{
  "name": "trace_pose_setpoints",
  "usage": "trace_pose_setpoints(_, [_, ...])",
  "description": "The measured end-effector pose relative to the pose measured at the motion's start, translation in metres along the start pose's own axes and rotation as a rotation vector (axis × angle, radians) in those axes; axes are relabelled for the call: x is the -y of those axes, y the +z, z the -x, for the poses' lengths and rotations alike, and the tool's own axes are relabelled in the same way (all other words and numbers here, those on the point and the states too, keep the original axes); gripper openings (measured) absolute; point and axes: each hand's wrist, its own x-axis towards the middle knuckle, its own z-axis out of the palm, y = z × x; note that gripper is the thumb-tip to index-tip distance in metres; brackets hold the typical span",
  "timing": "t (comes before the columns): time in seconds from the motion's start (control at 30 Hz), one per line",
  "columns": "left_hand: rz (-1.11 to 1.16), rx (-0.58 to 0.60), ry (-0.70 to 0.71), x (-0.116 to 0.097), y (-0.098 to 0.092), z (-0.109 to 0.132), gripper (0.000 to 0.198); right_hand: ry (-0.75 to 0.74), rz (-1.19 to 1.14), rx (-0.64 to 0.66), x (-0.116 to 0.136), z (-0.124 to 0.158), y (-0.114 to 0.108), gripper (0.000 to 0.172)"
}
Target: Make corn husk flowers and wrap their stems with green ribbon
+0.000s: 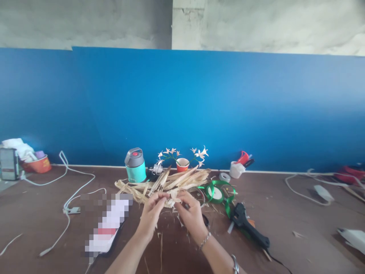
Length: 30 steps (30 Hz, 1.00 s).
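My left hand [152,213] and my right hand [191,213] meet over the brown table [285,224], both pinched on a small pale folded piece of dried husk [172,198]. A strip of husk sticks up from the left fingers. Just behind my hands lies a pile of dried husk strips [171,182]. Scraps of husk are scattered under my wrists. My right wrist wears a bracelet.
A black glue gun [247,224] and a green ribbon roll [216,192] lie to the right. Behind the pile stand a teal flask [135,165], a red cup with white husk flowers [182,163] and a tape roll [224,177]. White cables [71,198] run at left.
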Motion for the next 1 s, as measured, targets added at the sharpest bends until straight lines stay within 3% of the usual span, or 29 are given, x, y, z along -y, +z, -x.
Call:
trace_pose_setpoints(0.17, [0.066, 0.105, -0.012, 0.006, 0.003, 0.001, 0.031, 0.041, 0.061, -0.011, 0.004, 0.001, 0.001, 0.011])
trace_pose_setpoints(0.33, [0.148, 0.047, -0.036, -0.001, 0.013, 0.007, 0.034, 0.003, 0.166, -0.041, 0.006, 0.002, 0.002, 0.009])
trace_pose_setpoints(0.6, [0.289, 0.103, -0.129, -0.008, 0.019, 0.014, 0.024, -0.051, 0.291, 0.0, 0.006, 0.01, 0.005, 0.045])
trace_pose_setpoints(0.73, [0.264, 0.041, -0.117, -0.003, 0.014, 0.008, 0.022, -0.08, 0.442, 0.161, 0.016, -0.001, -0.01, 0.051])
trace_pose_setpoints(0.77, [0.25, 0.014, -0.097, -0.002, 0.012, 0.006, 0.022, -0.04, 0.527, 0.209, 0.019, -0.007, -0.018, 0.049])
trace_pose_setpoints(0.87, [0.222, -0.056, -0.032, 0.001, 0.006, -0.001, 0.024, 0.304, 0.884, 0.418, 0.024, -0.02, -0.047, 0.024])
trace_pose_setpoints(0.93, [0.222, -0.035, 0.008, 0.003, 0.004, -0.003, 0.022, 0.389, 0.971, 0.472, 0.025, -0.023, -0.06, 0.014])
trace_pose_setpoints(1.0, [0.224, -0.007, 0.041, 0.004, 0.002, -0.004, 0.02, 0.426, 1.03, 0.531, 0.024, -0.021, -0.065, 0.019])
